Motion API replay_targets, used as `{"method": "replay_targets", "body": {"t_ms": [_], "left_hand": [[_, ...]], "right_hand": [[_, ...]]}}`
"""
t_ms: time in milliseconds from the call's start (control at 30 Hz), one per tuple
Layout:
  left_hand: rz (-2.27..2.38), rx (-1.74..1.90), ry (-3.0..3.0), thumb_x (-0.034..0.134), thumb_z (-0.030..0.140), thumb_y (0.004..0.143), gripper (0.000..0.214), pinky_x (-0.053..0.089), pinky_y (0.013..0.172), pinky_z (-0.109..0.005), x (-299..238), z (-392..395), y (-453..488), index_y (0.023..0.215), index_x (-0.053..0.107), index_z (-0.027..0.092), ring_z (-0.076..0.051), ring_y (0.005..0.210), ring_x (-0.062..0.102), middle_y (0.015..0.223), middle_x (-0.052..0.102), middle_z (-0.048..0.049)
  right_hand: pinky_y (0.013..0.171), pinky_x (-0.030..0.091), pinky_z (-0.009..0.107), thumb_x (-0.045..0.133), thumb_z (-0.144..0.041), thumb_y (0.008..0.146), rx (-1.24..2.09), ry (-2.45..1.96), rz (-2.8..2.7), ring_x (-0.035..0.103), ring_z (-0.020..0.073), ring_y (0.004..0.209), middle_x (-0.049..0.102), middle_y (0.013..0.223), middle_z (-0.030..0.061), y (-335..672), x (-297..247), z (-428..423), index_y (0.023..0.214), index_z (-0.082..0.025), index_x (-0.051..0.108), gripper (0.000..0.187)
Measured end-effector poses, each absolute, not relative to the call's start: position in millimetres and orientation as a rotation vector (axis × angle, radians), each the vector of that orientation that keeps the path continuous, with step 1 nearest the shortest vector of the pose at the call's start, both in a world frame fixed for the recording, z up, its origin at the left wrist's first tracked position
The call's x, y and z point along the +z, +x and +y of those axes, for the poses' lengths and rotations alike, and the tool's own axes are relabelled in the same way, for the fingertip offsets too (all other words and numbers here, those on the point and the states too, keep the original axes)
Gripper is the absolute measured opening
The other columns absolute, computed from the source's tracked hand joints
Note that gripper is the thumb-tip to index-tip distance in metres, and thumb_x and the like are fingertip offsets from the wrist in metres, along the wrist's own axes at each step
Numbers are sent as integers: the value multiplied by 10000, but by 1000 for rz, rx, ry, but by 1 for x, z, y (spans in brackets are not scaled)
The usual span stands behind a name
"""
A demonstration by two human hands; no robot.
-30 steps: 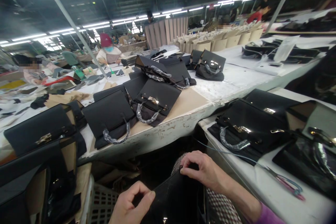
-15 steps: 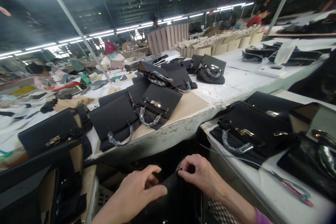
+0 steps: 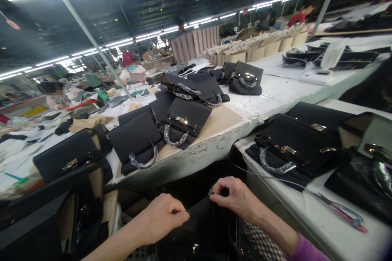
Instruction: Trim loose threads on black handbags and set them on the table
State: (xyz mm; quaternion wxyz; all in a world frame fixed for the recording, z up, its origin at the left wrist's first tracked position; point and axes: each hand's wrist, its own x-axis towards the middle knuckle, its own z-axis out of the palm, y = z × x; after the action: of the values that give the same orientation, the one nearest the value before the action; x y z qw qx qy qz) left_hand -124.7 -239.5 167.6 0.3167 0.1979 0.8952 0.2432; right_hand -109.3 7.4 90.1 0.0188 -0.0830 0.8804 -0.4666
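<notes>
Low in the view, both hands grip a glossy black bag [image 3: 202,228] that rests in my lap. My left hand [image 3: 162,217] pinches its upper left edge with the fingers curled shut. My right hand [image 3: 234,197] pinches the top right corner. A checked fabric [image 3: 260,244] shows under my right wrist. Most of the bag lies below the frame or under my hands.
Several finished black handbags with wrapped handles lie on the white table [image 3: 214,147] ahead and on the side bench [image 3: 306,212] at right, where scissors [image 3: 343,214] and a thin cord lie. More bags stand at left [image 3: 67,159]. Other people work at far tables.
My left hand moved up along the bag's edge, spread over it, then closed into a fist on it. My right hand kept its pinch. The view shifted slightly.
</notes>
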Motion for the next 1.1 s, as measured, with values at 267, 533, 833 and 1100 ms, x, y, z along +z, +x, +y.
{"method": "replay_targets", "body": {"t_ms": [267,533,833,1100], "left_hand": [[2237,788,534,641,332,773,154,276,527,-237,171,-232,-137,717,642,189,-122,566,438,574,512,62],[2168,1073,493,775,237,593,289,278,501,-221,112,-163,-161,746,534,197,-107,574,409,614,496,84],[1964,1185,418,701,197,643,192,356,551,-231,124,-171,-169,808,615,148,-115,575,507,629,604,41],[1856,1152,406,726,141,614,209,319,537,-223,151,-179,-171,800,631,136,-100,561,466,592,588,59]], "right_hand": [[764,426,321,727,-248,771,-1420,-236,2751,628,222,842,728,773,9,-108,95,-3,702,-199,685,94],[853,431,313,782,-237,737,-1377,-402,2697,630,202,871,721,858,-2,-111,95,32,731,-215,681,103],[767,486,268,765,-233,755,-1538,-427,2463,652,180,838,703,893,4,-135,92,78,706,-186,705,91],[891,495,307,849,-280,689,-1750,-425,2316,650,199,942,692,988,16,-118,117,68,779,-204,746,156]]}}
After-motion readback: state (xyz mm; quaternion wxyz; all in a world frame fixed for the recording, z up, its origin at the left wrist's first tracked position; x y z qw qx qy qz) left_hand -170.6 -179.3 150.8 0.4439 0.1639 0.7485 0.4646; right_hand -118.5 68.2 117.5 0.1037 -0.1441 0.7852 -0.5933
